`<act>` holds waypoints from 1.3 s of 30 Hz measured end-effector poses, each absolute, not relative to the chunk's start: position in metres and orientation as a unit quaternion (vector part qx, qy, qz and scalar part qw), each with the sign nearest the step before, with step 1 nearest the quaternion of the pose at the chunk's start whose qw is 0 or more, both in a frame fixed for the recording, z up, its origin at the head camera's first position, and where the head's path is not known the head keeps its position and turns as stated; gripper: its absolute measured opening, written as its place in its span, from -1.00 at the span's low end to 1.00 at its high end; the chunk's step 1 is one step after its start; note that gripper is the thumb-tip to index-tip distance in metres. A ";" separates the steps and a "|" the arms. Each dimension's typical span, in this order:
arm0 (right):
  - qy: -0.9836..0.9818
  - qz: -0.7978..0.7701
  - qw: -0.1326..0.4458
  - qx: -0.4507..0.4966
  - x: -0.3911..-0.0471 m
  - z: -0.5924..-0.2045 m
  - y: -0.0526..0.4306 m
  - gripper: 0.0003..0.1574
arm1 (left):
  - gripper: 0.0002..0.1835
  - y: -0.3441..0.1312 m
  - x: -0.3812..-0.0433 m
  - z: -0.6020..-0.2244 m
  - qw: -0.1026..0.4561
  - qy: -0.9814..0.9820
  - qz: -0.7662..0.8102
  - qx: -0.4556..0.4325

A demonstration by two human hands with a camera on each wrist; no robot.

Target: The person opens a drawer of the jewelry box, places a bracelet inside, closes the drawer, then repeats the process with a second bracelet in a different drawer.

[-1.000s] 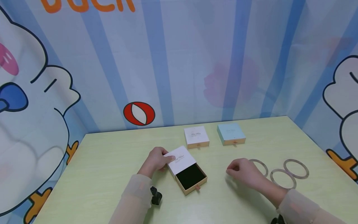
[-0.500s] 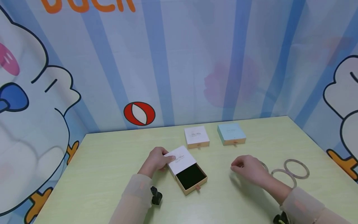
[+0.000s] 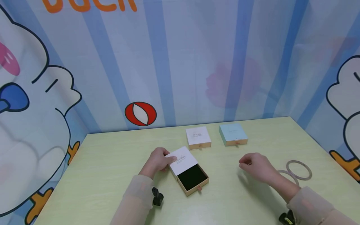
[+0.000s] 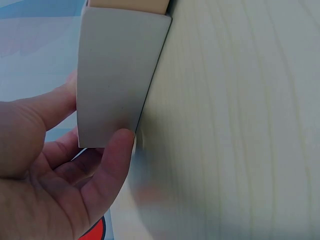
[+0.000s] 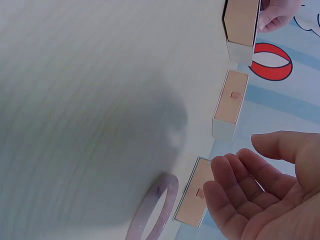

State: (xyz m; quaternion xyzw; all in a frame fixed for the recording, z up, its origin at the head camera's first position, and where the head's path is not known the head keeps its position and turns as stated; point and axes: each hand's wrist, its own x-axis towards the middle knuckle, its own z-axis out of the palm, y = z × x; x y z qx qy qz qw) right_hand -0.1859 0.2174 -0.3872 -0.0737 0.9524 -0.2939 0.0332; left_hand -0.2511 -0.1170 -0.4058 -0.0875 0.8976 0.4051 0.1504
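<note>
In the head view, lower centre, the left hand (image 3: pixel 156 161) grips the open box (image 3: pixel 182 161), its inside visible only here; lower right, a forearm (image 3: pixel 285 188) partly covers a ring (image 3: pixel 284 172). The right wrist view shows the right hand (image 5: pixel 275 202) empty, fingers loose.

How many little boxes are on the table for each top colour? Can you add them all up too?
White: 2 (the closed white square drawer box and the slid-open white square drawer box)
Pale blue: 1 (the closed pale blue square drawer box)
Total: 3 boxes
</note>
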 end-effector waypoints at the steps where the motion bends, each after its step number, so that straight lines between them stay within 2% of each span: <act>1: 0.953 -0.292 0.033 -0.072 -0.186 -0.387 0.218 -0.75 | -0.65 -0.117 -0.251 -0.406 0.150 0.898 0.404 -0.087; 22: 0.953 -0.297 0.054 -0.024 -0.193 -0.385 0.237 -0.66 | -0.66 -0.117 -0.252 -0.407 0.148 0.898 0.404 -0.092; 39: 0.964 -0.258 0.024 -0.057 -0.198 -0.388 0.253 -0.67 | -0.65 -0.116 -0.252 -0.406 0.149 0.898 0.402 -0.094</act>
